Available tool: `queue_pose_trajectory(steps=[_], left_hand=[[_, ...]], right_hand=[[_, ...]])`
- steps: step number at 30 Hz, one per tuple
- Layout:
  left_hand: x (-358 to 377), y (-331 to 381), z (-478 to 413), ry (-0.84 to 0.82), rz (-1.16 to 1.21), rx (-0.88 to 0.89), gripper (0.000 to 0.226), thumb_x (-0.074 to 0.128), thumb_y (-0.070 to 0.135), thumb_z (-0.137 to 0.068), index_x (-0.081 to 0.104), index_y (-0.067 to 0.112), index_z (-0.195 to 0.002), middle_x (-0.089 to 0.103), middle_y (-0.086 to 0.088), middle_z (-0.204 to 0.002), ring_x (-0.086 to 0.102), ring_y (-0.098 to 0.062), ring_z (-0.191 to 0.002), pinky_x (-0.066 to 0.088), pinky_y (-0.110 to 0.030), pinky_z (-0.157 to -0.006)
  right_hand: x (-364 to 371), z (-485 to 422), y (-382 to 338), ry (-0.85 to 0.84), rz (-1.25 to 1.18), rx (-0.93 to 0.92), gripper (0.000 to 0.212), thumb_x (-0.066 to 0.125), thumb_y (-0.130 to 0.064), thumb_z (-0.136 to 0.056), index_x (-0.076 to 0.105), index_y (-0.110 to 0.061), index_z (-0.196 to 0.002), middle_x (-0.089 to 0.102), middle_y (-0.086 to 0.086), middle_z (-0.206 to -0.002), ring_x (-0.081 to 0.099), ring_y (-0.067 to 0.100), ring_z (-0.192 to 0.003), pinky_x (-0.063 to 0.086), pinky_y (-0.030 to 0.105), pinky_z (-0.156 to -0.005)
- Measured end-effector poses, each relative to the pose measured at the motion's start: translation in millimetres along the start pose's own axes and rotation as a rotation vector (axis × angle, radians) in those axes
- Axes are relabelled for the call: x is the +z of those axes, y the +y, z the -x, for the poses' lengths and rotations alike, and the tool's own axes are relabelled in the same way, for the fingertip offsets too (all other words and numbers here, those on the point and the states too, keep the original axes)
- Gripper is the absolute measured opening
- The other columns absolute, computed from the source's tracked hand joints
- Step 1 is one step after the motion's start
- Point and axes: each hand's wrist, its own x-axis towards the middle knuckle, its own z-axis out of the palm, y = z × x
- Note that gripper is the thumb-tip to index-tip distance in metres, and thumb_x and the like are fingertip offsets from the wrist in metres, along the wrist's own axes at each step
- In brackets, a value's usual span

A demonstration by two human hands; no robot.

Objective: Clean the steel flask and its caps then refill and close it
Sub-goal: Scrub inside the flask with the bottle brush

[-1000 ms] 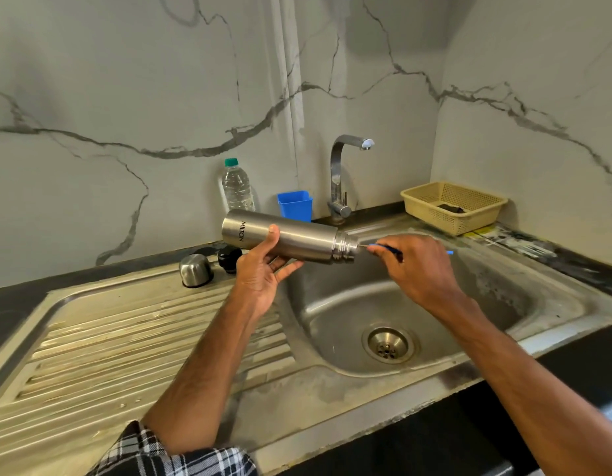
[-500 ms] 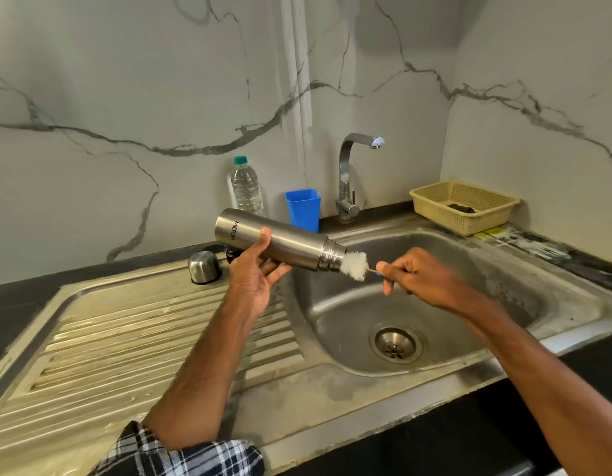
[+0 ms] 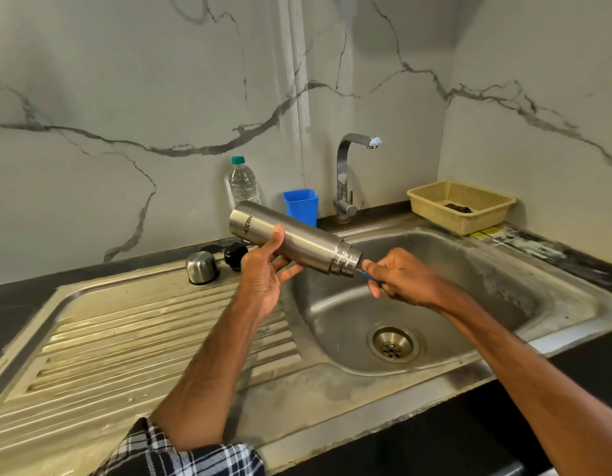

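Over steel sink (image 3: 332,314) | left hand (image 3: 263,278) grips cylindrical steel flask (image 3: 299,242) | right hand (image 3: 406,280) grips blue brush handle (image 3: 367,275)

The left hand (image 3: 263,278) is gripping the steel flask (image 3: 299,242) nearly level over the sink (image 3: 476,304), mouth rightward. The right hand (image 3: 402,277) is holding a blue brush handle (image 3: 365,273) running into that mouth.

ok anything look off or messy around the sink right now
Nothing spilled or damaged. The ribbed steel drainboard carries yellowish-brown staining, and the sink's front rim has pale patchy residue. The domed steel cap and black stopper sit near the drainboard's back edge.
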Motion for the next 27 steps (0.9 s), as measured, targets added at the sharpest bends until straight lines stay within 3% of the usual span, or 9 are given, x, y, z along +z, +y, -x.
queue_pose_trajectory(steps=[4, 6, 8, 12, 15, 20, 22, 24, 27], left_hand=[[-13, 5, -8, 0.023, 0.013, 0.038, 0.108, 0.102, 0.046, -0.034, 0.059, 0.008, -0.125, 0.072, -0.017, -0.12, 0.071, -0.032, -0.112, 0.063, -0.044, -0.08], [-13, 3, -7, 0.008, 0.016, 0.035, 0.113, 0.102, 0.049, -0.027, 0.06, 0.009, -0.125, 0.072, -0.017, -0.12, 0.071, -0.031, -0.11, 0.063, -0.044, -0.08], [-5, 0, -2, -0.038, 0.016, 0.018, 0.108, 0.102, 0.048, -0.032, 0.061, 0.008, -0.123, 0.073, -0.017, -0.118, 0.071, -0.031, -0.11, 0.063, -0.044, -0.081], [-1, 1, 1, -0.036, -0.008, 0.018, 0.062, 0.08, 0.032, -0.071, 0.059, 0.007, -0.124, 0.069, -0.021, -0.125, 0.067, -0.034, -0.117, 0.061, -0.046, -0.086], [-10, 5, -1, -0.011, 0.023, 0.023, 0.052, 0.074, 0.03, -0.075, 0.06, 0.01, -0.122, 0.069, -0.019, -0.126, 0.068, -0.032, -0.115, 0.06, -0.047, -0.09], [6, -4, 2, -0.042, -0.05, -0.009, 0.04, 0.072, 0.025, -0.086, 0.059, 0.008, -0.12, 0.071, -0.019, -0.122, 0.068, -0.034, -0.116, 0.063, -0.043, -0.083], [2, 0, 1, -0.033, -0.019, 0.01, 0.061, 0.087, 0.034, -0.071, 0.06, 0.008, -0.119, 0.072, -0.018, -0.119, 0.069, -0.034, -0.114, 0.063, -0.043, -0.082], [-8, 4, -4, -0.02, 0.001, 0.03, 0.098, 0.101, 0.046, -0.038, 0.061, 0.009, -0.119, 0.074, -0.017, -0.116, 0.072, -0.031, -0.109, 0.062, -0.046, -0.084], [-7, 3, -4, -0.063, 0.005, 0.031, 0.11, 0.102, 0.05, -0.028, 0.061, 0.009, -0.121, 0.074, -0.016, -0.117, 0.072, -0.03, -0.109, 0.062, -0.046, -0.085]], right_hand=[[-27, 16, 2, 0.015, 0.0, 0.056, 0.056, 0.047, -0.034, -0.104, 0.065, -0.005, -0.059, 0.04, 0.001, -0.04, 0.03, 0.009, -0.034, 0.03, 0.016, -0.041], [-25, 16, -2, -0.002, -0.008, 0.084, 0.058, 0.047, -0.034, -0.105, 0.064, -0.002, -0.06, 0.039, 0.004, -0.041, 0.029, 0.011, -0.034, 0.029, 0.017, -0.04], [-11, 10, -7, -0.021, -0.043, 0.083, 0.057, 0.045, -0.031, -0.106, 0.062, 0.0, -0.061, 0.038, 0.004, -0.04, 0.029, 0.01, -0.033, 0.028, 0.017, -0.038], [-13, 12, -5, -0.006, -0.031, 0.083, 0.058, 0.045, -0.03, -0.106, 0.061, -0.004, -0.057, 0.04, 0.001, -0.038, 0.031, 0.009, -0.032, 0.028, 0.016, -0.037], [-26, 19, -1, 0.027, 0.01, 0.095, 0.059, 0.047, -0.032, -0.105, 0.061, -0.006, -0.054, 0.041, 0.001, -0.038, 0.031, 0.009, -0.033, 0.029, 0.016, -0.04], [-2, 5, -9, 0.014, 0.045, 0.036, 0.056, 0.047, -0.03, -0.105, 0.061, -0.007, -0.057, 0.045, -0.006, -0.037, 0.035, 0.006, -0.033, 0.031, 0.016, -0.042], [-13, 9, -4, 0.053, 0.067, 0.024, 0.057, 0.048, -0.033, -0.104, 0.062, -0.007, -0.055, 0.044, -0.005, -0.038, 0.035, 0.006, -0.034, 0.032, 0.015, -0.043], [-29, 17, 1, 0.076, 0.079, 0.043, 0.059, 0.049, -0.035, -0.103, 0.062, -0.009, -0.052, 0.045, 0.0, -0.041, 0.034, 0.007, -0.035, 0.032, 0.014, -0.043], [-27, 15, -2, 0.062, 0.039, 0.092, 0.057, 0.047, -0.036, -0.104, 0.062, -0.006, -0.058, 0.043, 0.005, -0.045, 0.031, 0.009, -0.035, 0.028, 0.016, -0.04]])
